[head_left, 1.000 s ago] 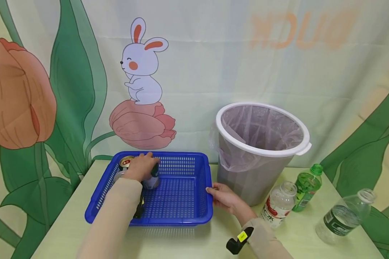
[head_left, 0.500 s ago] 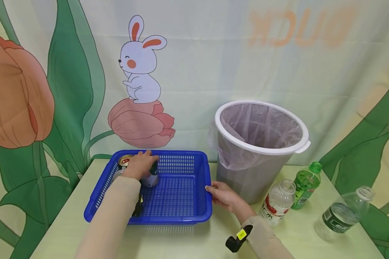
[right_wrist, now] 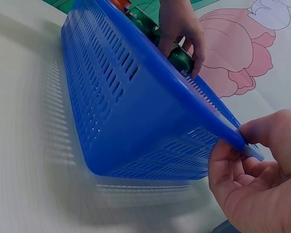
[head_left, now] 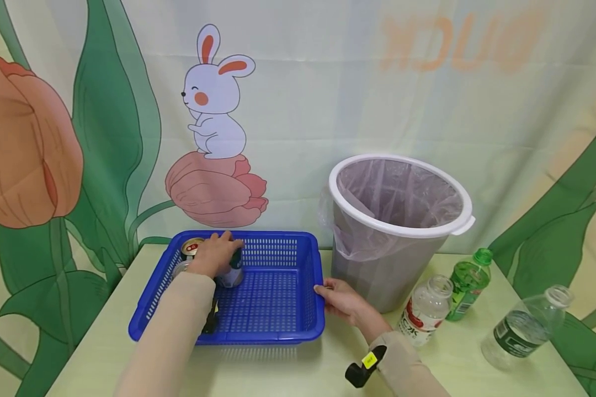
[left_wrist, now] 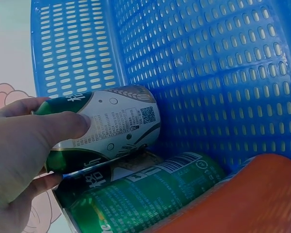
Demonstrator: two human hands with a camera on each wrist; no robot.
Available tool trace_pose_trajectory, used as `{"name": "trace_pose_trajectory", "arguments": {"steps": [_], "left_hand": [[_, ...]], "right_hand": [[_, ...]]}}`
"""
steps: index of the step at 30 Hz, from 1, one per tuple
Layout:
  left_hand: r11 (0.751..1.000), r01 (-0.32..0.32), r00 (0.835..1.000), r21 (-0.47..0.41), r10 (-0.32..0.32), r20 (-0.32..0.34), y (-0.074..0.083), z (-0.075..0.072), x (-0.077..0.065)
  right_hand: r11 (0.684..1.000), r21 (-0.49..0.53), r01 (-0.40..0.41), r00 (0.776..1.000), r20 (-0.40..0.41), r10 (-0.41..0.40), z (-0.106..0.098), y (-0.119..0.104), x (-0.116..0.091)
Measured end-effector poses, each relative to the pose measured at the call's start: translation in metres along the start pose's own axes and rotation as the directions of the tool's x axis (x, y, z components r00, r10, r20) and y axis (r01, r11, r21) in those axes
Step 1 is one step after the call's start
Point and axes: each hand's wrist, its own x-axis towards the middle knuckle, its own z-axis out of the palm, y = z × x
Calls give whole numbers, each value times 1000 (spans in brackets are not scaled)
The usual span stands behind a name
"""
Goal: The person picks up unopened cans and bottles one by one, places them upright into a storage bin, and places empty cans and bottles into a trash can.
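Fabric (head_left: 298, 110) with a printed rabbit (head_left: 218, 132) hangs behind the blue basket (head_left: 258, 336), which sits on a pale, smooth-looking table (head_left: 258, 375). Right of the basket stands a grey bin (head_left: 370, 278). The basket itself looks like stiff, light plastic; my right hand (head_left: 345, 300) pinches its right rim, a sound place to steady it. Farther right of the basket are a red-and-white-labelled bottle (head_left: 424, 313), a green bottle (head_left: 469, 286) and a clear bottle (head_left: 523, 333). Inside the basket, towards its left, my left hand (head_left: 211, 256) curls round a green-and-silver can (left_wrist: 119, 116), with a green can (left_wrist: 150, 196) and an orange can (left_wrist: 242, 199) nearby. I judge it slick, easily dented, light if empty, best held around its body. Whether its base touches the basket, I cannot tell.
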Motion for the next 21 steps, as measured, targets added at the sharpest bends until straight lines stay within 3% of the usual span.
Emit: {"name": "trace_pose_trajectory", "arguments": {"steps": [7,15,21], "left_hand": [[1000,-11,1000,10,11,-3,-1,3,-2],[1000,1,999,-14,-1,38,0,-2,-12],[997,-19,1000,-72,21,18,-2,-8,-16]], "right_hand": [[1000,-3,-4,1000,-9,4,1,-1,-1],[1000,8,-7,1000,-29,8,3,0,-2],[1000,-22,-6,998,-68,4,4,0,-3]]}}
